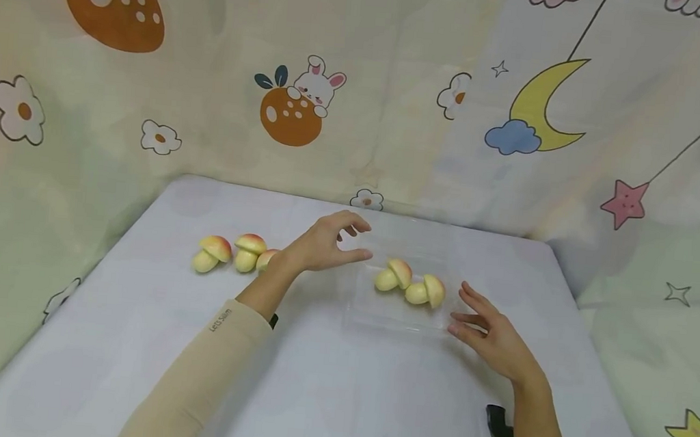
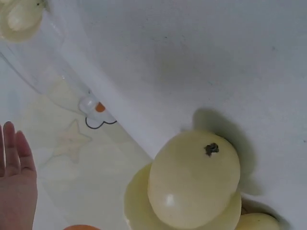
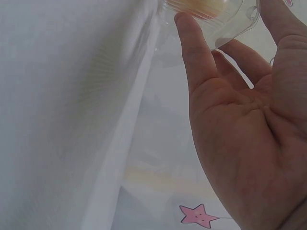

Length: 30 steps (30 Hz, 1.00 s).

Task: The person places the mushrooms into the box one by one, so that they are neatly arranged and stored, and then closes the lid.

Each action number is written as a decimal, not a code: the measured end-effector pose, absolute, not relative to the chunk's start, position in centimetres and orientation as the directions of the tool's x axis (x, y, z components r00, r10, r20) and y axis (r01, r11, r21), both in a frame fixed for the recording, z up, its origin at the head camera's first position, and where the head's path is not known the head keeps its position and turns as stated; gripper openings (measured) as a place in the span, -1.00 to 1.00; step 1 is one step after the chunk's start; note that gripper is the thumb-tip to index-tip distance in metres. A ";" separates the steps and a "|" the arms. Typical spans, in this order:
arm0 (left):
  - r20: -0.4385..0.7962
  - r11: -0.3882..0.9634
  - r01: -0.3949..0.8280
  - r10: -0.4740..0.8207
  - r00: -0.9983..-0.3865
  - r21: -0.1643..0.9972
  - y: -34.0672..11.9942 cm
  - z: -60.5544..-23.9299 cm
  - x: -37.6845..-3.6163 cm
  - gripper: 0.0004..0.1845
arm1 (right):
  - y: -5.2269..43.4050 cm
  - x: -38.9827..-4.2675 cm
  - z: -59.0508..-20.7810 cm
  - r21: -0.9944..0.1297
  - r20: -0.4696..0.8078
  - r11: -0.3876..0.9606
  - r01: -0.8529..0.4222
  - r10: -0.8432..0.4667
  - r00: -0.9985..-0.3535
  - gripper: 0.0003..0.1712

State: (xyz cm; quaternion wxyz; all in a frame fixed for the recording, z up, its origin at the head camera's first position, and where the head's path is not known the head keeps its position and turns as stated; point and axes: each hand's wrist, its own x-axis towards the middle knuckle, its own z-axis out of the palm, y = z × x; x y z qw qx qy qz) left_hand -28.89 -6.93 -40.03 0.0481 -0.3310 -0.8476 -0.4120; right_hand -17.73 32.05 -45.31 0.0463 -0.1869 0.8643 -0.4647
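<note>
A clear plastic tray [image 1: 379, 317] lies mid-table with two yellow-and-pink toy mushrooms [image 1: 391, 275] [image 1: 427, 291] in it. My left hand [image 1: 354, 243] hovers over the tray's left end, fingers loosely curled and holding nothing. My right hand [image 1: 463, 310] is flat and open at the tray's right edge; the right wrist view shows its fingers [image 3: 194, 52] reaching the clear tray wall [image 3: 240, 21]. Three more toy mushrooms [image 1: 214, 252] [image 1: 248, 252] [image 1: 266, 260] lie left of my left wrist. One of them [image 2: 192, 182] fills the left wrist view.
The table [image 1: 311, 394] is covered in a white cloth with rounded far corners. Patterned fabric [image 1: 396, 99] with rabbits, a moon and stars hangs close behind and on both sides. Black wrist straps [image 1: 497, 422] show at my sleeves.
</note>
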 end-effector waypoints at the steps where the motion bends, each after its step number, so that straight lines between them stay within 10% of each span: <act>1: 0.359 0.440 0.593 0.505 -0.784 0.675 -7.1 -40.0 -29.0 -0.54 | 32.1 -17.7 -45.3 -0.816 0.091 0.505 -0.280 -0.365 -0.926 -0.10; 30: 0.333 0.510 0.522 0.419 -0.845 0.683 -12.9 -37.7 -29.2 -0.54 | 31.7 -17.7 -45.3 -0.800 0.078 0.533 -0.274 -0.361 -0.929 -0.09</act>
